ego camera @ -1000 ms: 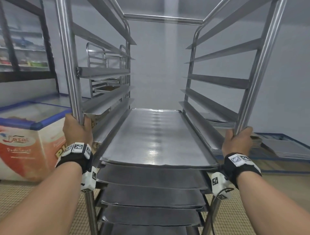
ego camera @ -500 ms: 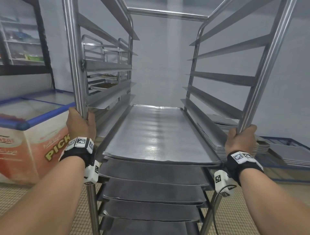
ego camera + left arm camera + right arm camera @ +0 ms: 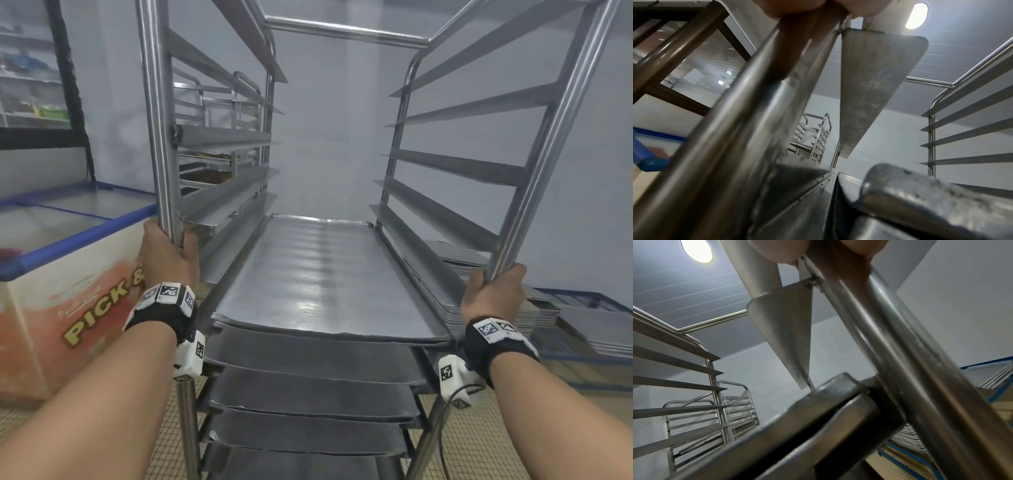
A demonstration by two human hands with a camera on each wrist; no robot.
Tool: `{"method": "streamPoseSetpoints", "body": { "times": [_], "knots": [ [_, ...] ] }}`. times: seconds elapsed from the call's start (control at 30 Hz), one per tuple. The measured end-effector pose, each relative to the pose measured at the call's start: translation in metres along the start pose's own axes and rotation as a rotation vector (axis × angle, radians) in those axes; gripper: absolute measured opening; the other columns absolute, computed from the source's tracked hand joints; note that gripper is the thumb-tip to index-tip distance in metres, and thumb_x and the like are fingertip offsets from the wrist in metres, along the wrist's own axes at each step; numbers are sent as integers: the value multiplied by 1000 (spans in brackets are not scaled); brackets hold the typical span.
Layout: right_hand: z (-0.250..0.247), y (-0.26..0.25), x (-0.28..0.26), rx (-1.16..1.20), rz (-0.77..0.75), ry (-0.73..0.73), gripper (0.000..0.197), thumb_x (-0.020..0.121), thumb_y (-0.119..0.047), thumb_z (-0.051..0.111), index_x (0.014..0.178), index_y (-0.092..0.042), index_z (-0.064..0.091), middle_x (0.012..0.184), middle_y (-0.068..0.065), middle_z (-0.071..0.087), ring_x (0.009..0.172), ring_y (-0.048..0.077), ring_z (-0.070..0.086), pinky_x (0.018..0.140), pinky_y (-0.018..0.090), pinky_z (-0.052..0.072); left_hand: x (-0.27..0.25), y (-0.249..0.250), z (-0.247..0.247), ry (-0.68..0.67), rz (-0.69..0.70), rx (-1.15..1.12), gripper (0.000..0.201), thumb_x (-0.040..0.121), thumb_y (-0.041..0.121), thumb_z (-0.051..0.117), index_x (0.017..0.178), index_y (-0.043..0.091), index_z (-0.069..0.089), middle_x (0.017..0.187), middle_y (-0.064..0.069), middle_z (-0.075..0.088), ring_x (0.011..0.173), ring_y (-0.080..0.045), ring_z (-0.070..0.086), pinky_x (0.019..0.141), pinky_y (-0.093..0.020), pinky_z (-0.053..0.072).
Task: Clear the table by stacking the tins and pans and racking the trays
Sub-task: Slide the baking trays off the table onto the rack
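A tall steel tray rack stands right in front of me. My left hand grips its near left post, and my right hand grips the near right post. Several flat metal trays sit on the rack's lower runners; the top tray lies at hand height. The upper runners are bare. In the left wrist view my left hand wraps the post; in the right wrist view my right hand wraps the other post.
A chest freezer with a blue-rimmed glass lid stands at the left. A second rack is behind the left side. Stacked trays lie low at the right on a blue-framed stand. A pale wall is ahead, over a tiled floor.
The rack and I have moved forward and rightward: the freezer has slid left and nearer, and the wall ahead is closer. Both hands keep their grip on the posts.
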State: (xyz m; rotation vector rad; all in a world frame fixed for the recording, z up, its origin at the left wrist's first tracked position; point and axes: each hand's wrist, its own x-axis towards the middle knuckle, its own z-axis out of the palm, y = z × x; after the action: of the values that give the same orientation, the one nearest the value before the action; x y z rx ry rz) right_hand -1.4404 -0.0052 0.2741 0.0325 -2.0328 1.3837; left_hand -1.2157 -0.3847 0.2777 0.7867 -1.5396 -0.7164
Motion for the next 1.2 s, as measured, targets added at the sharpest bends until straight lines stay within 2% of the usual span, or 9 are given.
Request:
{"method": "streamPoseSetpoints", "body": {
  "times": [0.1, 0.17, 0.4, 0.5, 0.6, 0.73, 0.87, 1.1, 1.2],
  "knots": [
    [22, 1, 14, -3, 17, -21, 29, 97, -17, 52, 116, 3, 41, 90, 25, 57, 82, 43, 62, 72, 46, 50, 9, -1, 20, -2, -15, -8, 30, 96, 20, 58, 115, -2, 50, 99, -22, 60, 85, -33, 56, 73, -35, 37],
    [40, 3, 23, -2, 22, -26, 30, 97, -18, 51, 115, 4, 41, 86, 20, 52, 81, 44, 61, 69, 43, 47, 17, -6, 35, 4, -24, -12, 30, 96, 21, 58, 113, -1, 50, 97, -19, 59, 85, -33, 56, 75, -37, 40],
    [109, 9, 60, 36, 64, -21, 29, 98, -18, 51, 116, 2, 42, 89, 16, 49, 74, 32, 51, 69, 37, 42, 49, -27, 92, 28, 3, -12, 30, 96, 23, 58, 113, 0, 49, 102, -21, 61, 85, -35, 59, 78, -43, 48],
    [144, 12, 80, 43, 58, -34, 30, 97, -17, 51, 118, 3, 42, 90, 18, 49, 75, 31, 48, 69, 36, 39, 68, -34, 120, 27, -30, -20, 29, 96, 23, 59, 114, 3, 50, 99, -14, 60, 83, -31, 58, 77, -41, 49],
    [183, 17, 98, 38, 56, -65, 31, 96, -19, 51, 117, 2, 40, 96, 27, 58, 75, 34, 52, 69, 40, 42, 88, -44, 151, 47, -19, -7, 29, 96, 24, 59, 113, 3, 50, 93, -8, 55, 78, -27, 53, 72, -36, 44],
    [237, 17, 115, 28, 41, -77, 31, 95, -19, 53, 114, 1, 40, 99, 33, 60, 83, 46, 61, 75, 51, 51, 121, -65, 190, 86, 34, 10, 32, 95, 20, 61, 111, -4, 50, 93, -20, 60, 76, -31, 54, 68, -35, 39],
    [283, 16, 134, 33, 44, -82, 30, 95, -20, 56, 112, -1, 41, 97, 32, 60, 77, 42, 60, 75, 52, 53, 153, -85, 228, 86, 50, 49, 32, 95, 20, 61, 109, -6, 49, 95, -30, 61, 82, -46, 61, 68, -44, 46],
    [360, 17, 165, 64, 77, -43, 30, 94, -24, 58, 109, -6, 41, 95, 28, 59, 77, 43, 62, 73, 51, 54, 200, -112, 295, 76, 9, 98, 34, 94, 19, 59, 111, -8, 47, 100, -33, 57, 87, -48, 59, 70, -48, 46],
    [397, 16, 179, 54, 97, -28, 30, 94, -27, 57, 109, -8, 40, 93, 24, 57, 77, 42, 61, 72, 51, 55, 224, -123, 325, 56, -25, 124, 29, 96, 23, 59, 103, -1, 44, 96, -30, 56, 78, -38, 54, 66, -43, 44]
  ]
}}
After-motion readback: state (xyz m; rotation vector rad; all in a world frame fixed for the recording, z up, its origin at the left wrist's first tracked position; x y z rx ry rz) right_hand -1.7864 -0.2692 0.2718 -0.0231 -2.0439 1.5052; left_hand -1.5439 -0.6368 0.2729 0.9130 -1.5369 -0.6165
